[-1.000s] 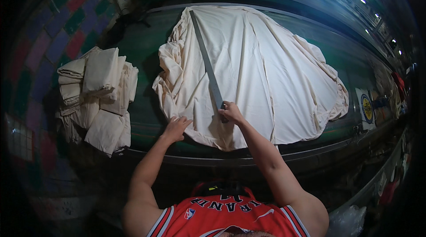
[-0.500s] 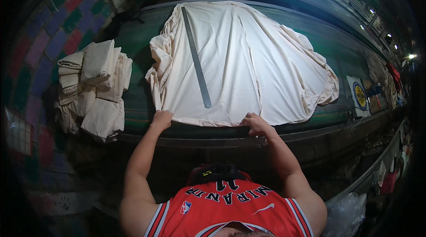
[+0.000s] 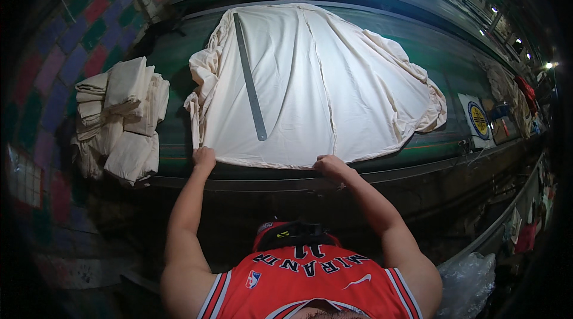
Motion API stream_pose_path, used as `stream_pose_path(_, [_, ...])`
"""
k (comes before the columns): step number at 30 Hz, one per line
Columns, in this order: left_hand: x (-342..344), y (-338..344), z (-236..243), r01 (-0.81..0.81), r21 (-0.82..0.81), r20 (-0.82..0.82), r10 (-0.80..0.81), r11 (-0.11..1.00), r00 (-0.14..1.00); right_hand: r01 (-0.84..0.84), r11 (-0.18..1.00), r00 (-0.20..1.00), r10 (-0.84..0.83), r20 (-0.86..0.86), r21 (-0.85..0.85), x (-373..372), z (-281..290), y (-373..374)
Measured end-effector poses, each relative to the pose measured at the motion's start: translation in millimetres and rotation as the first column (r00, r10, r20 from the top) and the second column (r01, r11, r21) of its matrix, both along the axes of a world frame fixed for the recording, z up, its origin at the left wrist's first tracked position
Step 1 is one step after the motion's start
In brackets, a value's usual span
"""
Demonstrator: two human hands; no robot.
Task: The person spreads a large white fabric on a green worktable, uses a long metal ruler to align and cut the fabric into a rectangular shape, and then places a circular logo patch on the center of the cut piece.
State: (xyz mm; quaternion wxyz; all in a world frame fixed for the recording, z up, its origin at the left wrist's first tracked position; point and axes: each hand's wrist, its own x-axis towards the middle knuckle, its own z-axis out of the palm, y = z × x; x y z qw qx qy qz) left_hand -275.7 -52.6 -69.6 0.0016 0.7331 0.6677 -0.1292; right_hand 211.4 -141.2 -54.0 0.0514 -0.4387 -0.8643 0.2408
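A large cream cloth (image 3: 292,92) lies spread over the green table, bunched in folds along its left and right sides. My left hand (image 3: 204,157) is closed on its near left corner. Farther right along the same near edge, my right hand (image 3: 330,165) grips the hem with its fingers curled in. On the left part of the cloth rests a long metal ruler (image 3: 249,80), slanting from the far side toward me. A raised seam runs down the cloth to the right of the ruler.
Folded cream cloths (image 3: 128,113) are stacked at the table's left end. To the right lies a white sheet with a round blue and yellow emblem (image 3: 477,120), near more crumpled cloth (image 3: 507,92). The green table (image 3: 430,152) has a straight front edge. Clear plastic (image 3: 468,283) hangs at lower right.
The whole scene has shifted slightly left in view. My right hand's fingers have closed more tightly on the hem. My left hand keeps its hold at the corner.
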Motion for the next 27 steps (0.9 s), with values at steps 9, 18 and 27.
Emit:
stream_pose_path(9, [63.4,-2.1,33.9,0.102,0.050,0.366,-0.113,0.994,0.924,0.462,0.881,0.799,-0.464,-0.383,-0.102,51.5,5.0,12.3])
stream_pose_path(18, [175.8,56.8,-5.3,-0.198,0.180,0.720,0.008,0.963,0.694,0.439,0.894,0.890,-0.419,0.181,-0.089,129.6,26.2,6.1])
stream_pose_path(27, [250.2,61.7,6.6,0.445,-0.083,0.920,-0.104,0.892,0.378,0.476,0.877,0.856,-0.478,0.198,0.060,163.8,-2.3,-25.2])
